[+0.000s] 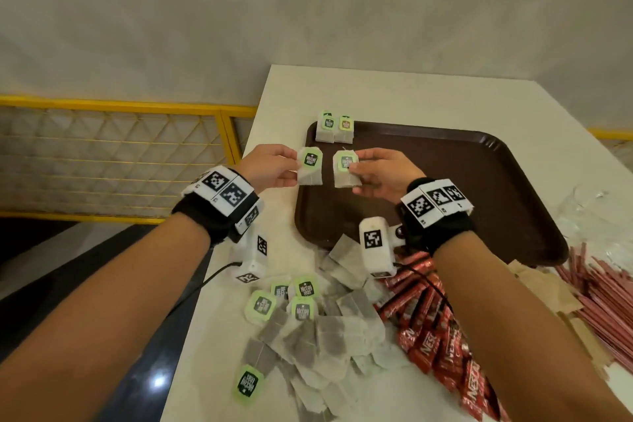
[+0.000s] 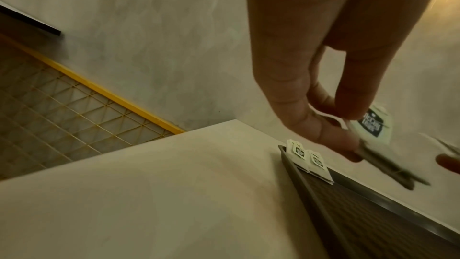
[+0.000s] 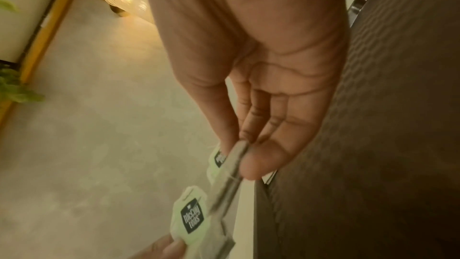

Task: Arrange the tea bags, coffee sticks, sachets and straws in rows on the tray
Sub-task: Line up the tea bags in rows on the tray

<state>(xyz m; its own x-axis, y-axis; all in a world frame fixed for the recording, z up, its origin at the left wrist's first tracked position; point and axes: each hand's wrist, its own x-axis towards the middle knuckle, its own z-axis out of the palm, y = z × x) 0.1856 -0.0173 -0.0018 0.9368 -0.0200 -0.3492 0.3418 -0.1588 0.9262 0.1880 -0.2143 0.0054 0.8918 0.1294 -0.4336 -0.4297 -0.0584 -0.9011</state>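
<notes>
A dark brown tray [image 1: 462, 181] lies on the white table. Two tea bags [image 1: 335, 128] with green tags sit side by side at its far left corner, seen too in the left wrist view as tea bags [image 2: 308, 161]. My left hand [image 1: 274, 166] pinches a tea bag [image 1: 310, 168] just above the tray's left edge; its tag [image 2: 373, 125] shows past my fingers. My right hand [image 1: 380, 171] pinches a second tea bag [image 1: 346, 171] beside it, held edge-on as the tea bag [image 3: 231, 166]. The left hand's tea bag [image 3: 196, 222] appears below it.
A loose heap of tea bags [image 1: 308, 329] lies on the table near me. Red coffee sticks [image 1: 435, 329] lie right of it, then brown sachets [image 1: 561, 298] and pink straws [image 1: 603, 295]. A glass [image 1: 589, 205] stands right of the tray. A yellow mesh railing [image 1: 120, 154] borders the left.
</notes>
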